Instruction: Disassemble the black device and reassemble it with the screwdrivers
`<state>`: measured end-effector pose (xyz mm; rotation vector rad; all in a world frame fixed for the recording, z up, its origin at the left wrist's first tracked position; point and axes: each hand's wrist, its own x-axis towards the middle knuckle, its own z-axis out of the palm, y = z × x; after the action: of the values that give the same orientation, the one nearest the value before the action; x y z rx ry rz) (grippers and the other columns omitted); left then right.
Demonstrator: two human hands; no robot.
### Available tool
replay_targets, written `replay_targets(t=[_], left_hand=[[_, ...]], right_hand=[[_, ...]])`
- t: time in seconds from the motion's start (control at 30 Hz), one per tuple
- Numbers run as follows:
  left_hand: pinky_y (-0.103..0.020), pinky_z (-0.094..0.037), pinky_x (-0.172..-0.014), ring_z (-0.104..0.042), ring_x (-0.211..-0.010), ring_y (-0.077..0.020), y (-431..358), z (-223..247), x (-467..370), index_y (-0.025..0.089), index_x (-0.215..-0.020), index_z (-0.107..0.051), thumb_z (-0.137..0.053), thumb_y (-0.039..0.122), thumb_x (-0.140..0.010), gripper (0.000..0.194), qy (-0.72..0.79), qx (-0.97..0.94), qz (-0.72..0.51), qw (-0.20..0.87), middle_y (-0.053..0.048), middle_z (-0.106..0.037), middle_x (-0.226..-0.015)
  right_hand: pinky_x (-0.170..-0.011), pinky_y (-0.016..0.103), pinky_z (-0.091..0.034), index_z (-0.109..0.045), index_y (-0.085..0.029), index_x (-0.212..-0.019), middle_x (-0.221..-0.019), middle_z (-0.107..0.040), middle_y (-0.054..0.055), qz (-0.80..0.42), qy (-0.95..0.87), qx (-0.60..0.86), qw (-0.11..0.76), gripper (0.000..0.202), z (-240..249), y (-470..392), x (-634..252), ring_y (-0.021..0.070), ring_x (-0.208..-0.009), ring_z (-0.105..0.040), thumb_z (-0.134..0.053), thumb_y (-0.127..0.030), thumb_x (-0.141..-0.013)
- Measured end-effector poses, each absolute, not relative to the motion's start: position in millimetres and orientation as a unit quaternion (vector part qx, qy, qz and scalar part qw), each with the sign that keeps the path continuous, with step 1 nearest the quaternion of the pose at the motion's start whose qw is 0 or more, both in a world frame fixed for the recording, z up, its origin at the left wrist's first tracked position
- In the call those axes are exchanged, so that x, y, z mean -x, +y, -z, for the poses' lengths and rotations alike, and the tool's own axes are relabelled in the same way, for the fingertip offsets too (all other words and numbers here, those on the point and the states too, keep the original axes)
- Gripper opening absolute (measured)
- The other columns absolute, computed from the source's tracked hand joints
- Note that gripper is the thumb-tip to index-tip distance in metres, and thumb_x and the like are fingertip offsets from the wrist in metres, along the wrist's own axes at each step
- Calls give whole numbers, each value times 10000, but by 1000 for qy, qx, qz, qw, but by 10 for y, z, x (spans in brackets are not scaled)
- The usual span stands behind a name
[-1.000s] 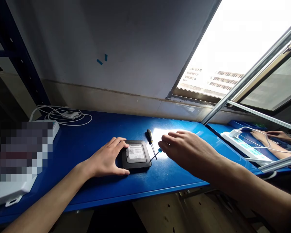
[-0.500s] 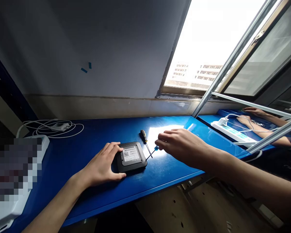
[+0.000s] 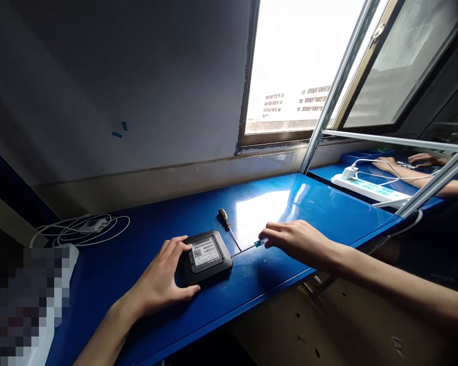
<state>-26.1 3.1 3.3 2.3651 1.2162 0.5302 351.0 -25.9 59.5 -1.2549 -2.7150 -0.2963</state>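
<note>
Holds the black box [image 3: 208, 260] flat on the blue tabletop [image 3: 213, 307], white label [image 3: 204, 251] up, clasping the left end between thumb and fingers of the left hand [image 3: 158, 277], with fingertips over the far left rim and thumb along the near side. Grips the blue-handled screwdriver [image 3: 259, 243] by its handle in the right hand [image 3: 292, 239], fingers curled around it, and points the shaft low toward the box's right edge near the front corner. Cannot tell about firm contact at the tip (too small to read).

For good work at that edge, press down evenly with the left hand, well clear of the shaft's line, as insurance against a skid. Hold the shaft low and steady; add force in small measures rather than one hard shove. Go easy on levering, to spare the casing from scratches. Mind the yellow-and-black screwdriver [image 3: 223, 216], lying just beyond with its tip close to the working shaft (touching or apart, impossible to tell); better to slide it aside for elbow room.
</note>
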Motion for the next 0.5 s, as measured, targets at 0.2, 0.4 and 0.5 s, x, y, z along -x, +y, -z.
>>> replay_targets(t=[0.2, 0.4, 0.5], left_hand=[[-634, -525, -1112, -487, -1431, -408, 40, -12, 271, 316, -1274, -520, -861, 408, -767, 618, 444, -851, -177, 216, -107, -482, -1551], [-663, -497, -1135, -438, -1472, -412, 43, 3, 287, 333, -1295, -506, -857, 420, -790, 621, 448, -848, -171, 227, -98, -434, -1598], [-678, -510, -1113, -436, -1471, -430, 40, 2, 293, 331, -1299, -505, -858, 432, -792, 626, 448, -848, -167, 230, -111, -432, -1597]], right_hand=[[-511, 240, -371, -735, -193, -1112, -978, -786, 47, 164, -879, 441, 76, 198, -792, -55, -3477, 151, -685, -747, -660, -71, -976], [-513, 234, -308, -750, -212, -1093, -962, -770, 42, 170, -879, 443, 53, 206, -885, 46, -3355, 151, -696, -733, -671, -64, -974], [-506, 244, -301, -750, -214, -1093, -944, -760, 42, 171, -882, 439, 36, 194, -886, 63, -3316, 155, -685, -729, -688, -78, -969]])
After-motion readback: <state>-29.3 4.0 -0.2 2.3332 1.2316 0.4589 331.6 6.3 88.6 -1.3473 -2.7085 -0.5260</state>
